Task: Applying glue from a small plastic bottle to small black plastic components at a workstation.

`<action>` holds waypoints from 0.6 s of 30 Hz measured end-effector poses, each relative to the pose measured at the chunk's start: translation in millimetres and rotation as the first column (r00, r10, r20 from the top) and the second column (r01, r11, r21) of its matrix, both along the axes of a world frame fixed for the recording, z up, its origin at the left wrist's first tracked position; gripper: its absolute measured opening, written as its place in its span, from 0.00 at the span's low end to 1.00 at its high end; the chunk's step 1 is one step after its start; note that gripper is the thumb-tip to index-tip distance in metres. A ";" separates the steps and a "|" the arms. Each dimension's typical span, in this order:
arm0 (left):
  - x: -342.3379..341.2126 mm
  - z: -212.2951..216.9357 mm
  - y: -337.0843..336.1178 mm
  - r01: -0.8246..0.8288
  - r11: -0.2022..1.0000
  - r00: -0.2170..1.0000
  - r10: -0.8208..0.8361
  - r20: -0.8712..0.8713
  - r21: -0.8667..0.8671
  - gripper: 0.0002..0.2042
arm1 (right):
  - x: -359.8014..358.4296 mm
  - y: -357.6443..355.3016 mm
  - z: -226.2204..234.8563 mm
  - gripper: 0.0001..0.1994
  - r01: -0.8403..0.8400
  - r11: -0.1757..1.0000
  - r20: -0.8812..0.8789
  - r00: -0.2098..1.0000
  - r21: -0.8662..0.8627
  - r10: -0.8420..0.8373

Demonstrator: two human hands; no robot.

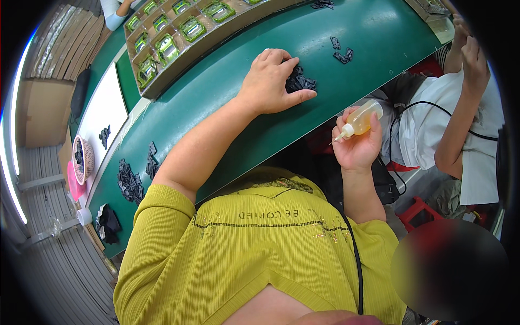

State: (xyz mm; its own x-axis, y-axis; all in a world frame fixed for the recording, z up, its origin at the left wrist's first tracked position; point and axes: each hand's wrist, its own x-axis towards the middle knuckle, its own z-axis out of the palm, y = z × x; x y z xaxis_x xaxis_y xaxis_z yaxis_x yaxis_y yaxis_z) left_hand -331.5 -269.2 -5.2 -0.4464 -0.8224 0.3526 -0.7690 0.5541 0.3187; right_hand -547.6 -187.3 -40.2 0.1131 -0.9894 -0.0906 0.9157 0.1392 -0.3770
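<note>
My left hand [272, 84] lies on the green table with its thumb stretched out. Its fingers curve around the far side of a heap of small black plastic pieces [302, 81], cupping the heap without closing on it. Off the table's near edge, my right hand [358, 142] is wrapped around a clear squeeze bottle [364, 117] of amber liquid. The bottle tilts, its white cap and thin nozzle pointing down and to the left. Farther right on the table lie a few loose black pieces [343, 56].
A divided cardboard tray [179, 67] of green-framed parts stands at the far side. More black pieces [130, 181] lie at the left, near a pink basket [83, 160]. Close on the right sits another person [441, 122] in white. A red stool [417, 214] is below.
</note>
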 end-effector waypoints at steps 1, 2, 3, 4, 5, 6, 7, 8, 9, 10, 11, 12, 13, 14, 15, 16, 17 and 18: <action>0.3 -0.5 -0.4 0.002 1.000 1.000 -0.002 0.009 -0.011 0.34 | 1.0 -1.1 1.4 0.16 0.004 1.000 0.000 1.000 0.000 -0.004; 1.4 0.0 -0.8 0.006 1.000 1.000 -0.006 0.010 -0.012 0.34 | 3.3 -2.2 4.3 0.18 0.023 0.999 -0.032 0.999 0.033 -0.022; 3.3 0.8 -1.0 0.022 1.000 1.000 -0.022 -0.018 0.013 0.35 | 5.0 -3.3 6.4 0.20 0.042 0.997 -0.065 0.997 0.066 -0.037; 4.8 1.7 -0.8 0.040 0.999 0.998 -0.038 -0.047 0.037 0.37 | 5.5 -4.3 7.4 0.20 0.045 0.997 -0.064 0.997 0.065 -0.040; 5.6 2.7 1.8 0.043 0.998 0.998 -0.041 -0.046 0.036 0.37 | 5.4 -5.2 8.2 0.20 0.045 0.997 -0.061 0.997 0.063 -0.041; 7.0 3.3 7.0 0.082 0.997 0.996 -0.082 -0.022 0.013 0.38 | 5.7 -5.7 8.3 0.20 0.045 0.997 -0.057 0.997 0.061 -0.042; 6.8 4.2 11.5 0.122 0.992 0.993 -0.122 0.003 -0.009 0.40 | 4.9 -6.3 7.9 0.20 0.048 0.997 -0.056 0.997 0.059 -0.045; 3.8 6.1 14.1 0.133 0.989 0.989 -0.137 0.057 0.064 0.40 | 3.3 -6.8 7.2 0.20 0.051 0.997 -0.060 0.997 0.062 -0.048; 1.0 4.9 13.6 0.128 0.990 0.990 -0.131 0.058 0.057 0.40 | 3.4 -7.9 7.5 0.20 0.045 0.997 -0.063 0.997 0.061 -0.041; -4.4 0.8 12.4 0.104 0.992 0.991 -0.109 0.075 0.065 0.38 | 4.2 -7.5 7.0 0.20 0.041 0.998 -0.064 0.997 0.053 -0.037; -11.2 -2.3 10.2 0.080 0.994 0.992 -0.086 0.090 0.071 0.36 | 4.9 -5.8 6.1 0.20 0.051 0.996 -0.062 0.997 0.066 -0.047; -20.1 -3.1 4.4 0.073 0.994 0.993 -0.080 0.087 0.082 0.34 | 4.0 -6.2 7.5 0.20 0.061 0.995 -0.065 0.996 0.076 -0.056; -30.4 -5.8 -2.8 0.067 0.995 0.994 -0.072 0.081 0.070 0.34 | 3.1 -6.1 10.4 0.20 0.055 0.996 -0.071 0.996 0.064 -0.050; -42.6 -9.5 -12.1 0.063 0.994 0.996 -0.069 0.062 0.088 0.33 | 1.4 -5.6 13.5 0.20 0.056 0.997 -0.047 0.997 0.060 -0.053; -53.7 -12.5 -21.1 0.056 0.993 0.997 -0.061 0.046 0.108 0.33 | 0.8 -5.7 15.1 0.20 0.052 0.997 -0.021 0.999 0.059 -0.050; -66.2 -13.6 -29.0 0.049 0.994 0.998 -0.053 0.037 0.101 0.33 | -1.2 -5.2 17.5 0.20 0.065 0.997 -0.035 0.997 0.041 -0.064; -79.1 -14.5 -37.4 0.036 0.995 0.999 -0.036 -0.002 0.097 0.33 | -3.8 -6.2 20.5 0.20 0.058 0.998 -0.044 0.997 0.035 -0.057; -89.3 -16.6 -43.4 0.024 0.995 0.999 -0.020 -0.043 0.099 0.34 | -6.4 -5.6 23.2 0.20 0.079 0.997 -0.037 0.996 0.016 -0.078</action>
